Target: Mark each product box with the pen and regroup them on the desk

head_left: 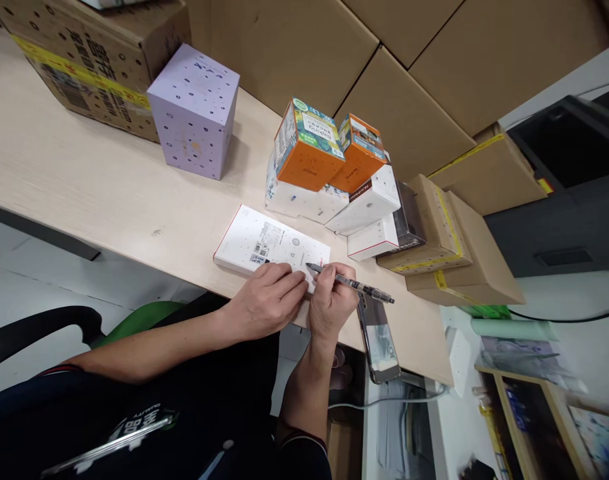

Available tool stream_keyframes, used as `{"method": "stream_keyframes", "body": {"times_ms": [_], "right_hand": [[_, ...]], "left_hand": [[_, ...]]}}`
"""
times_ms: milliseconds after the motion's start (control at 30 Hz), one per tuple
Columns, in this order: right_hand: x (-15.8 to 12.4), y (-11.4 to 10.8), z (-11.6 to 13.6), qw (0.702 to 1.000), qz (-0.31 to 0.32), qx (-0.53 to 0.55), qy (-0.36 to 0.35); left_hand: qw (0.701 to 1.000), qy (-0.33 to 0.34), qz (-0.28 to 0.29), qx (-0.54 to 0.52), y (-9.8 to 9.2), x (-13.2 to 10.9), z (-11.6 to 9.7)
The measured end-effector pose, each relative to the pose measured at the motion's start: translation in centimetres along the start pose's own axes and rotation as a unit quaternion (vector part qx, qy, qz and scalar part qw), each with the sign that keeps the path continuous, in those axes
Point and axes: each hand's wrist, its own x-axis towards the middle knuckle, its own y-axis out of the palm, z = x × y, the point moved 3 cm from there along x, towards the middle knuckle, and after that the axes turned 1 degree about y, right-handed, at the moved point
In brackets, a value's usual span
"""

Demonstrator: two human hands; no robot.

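Observation:
A flat white box [279, 233] with a red edge, printed text and a square code lies on the table at the near edge. My left hand [267, 300] rests on its near side, fingers bent and held together against the box. In my right hand [332, 297] is a dark pen [367, 289], gripped between thumb and fingers. Its grey tip points left, over the right end of the box; whether it touches the surface I cannot tell. Just right of my right hand, a phone [379, 340] sticks out past the table edge.
Behind the white box stand stacked orange boxes [309, 160] on white cartons. A lilac box [194, 113] and a taped brown carton [99, 60] are at the back left. More brown cartons [464, 260] stand at right, and large cardboard boxes line the back.

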Motion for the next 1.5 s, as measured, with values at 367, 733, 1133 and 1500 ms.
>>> {"method": "stream_keyframes", "body": {"times_ms": [367, 733, 1133, 1500], "right_hand": [[-0.3, 0.2, -0.8, 0.999, 0.011, 0.020, 0.033], [-0.5, -2.9, -3.5, 0.998, -0.039, -0.026, 0.049], [-0.7, -1.6, -4.3, 0.951, 0.236, -0.196, -0.043], [-3.8, -13.6, -9.0, 0.908, 0.155, -0.315, 0.227]], "left_hand": [[1.000, -0.002, -0.004, 0.000, 0.0, 0.0, 0.1], [1.000, 0.004, 0.001, 0.004, 0.0, -0.3, 0.1], [1.000, 0.007, -0.008, 0.008, 0.1, -0.5, 0.1], [1.000, 0.012, -0.007, 0.004, -0.2, -0.3, 0.1]]}}
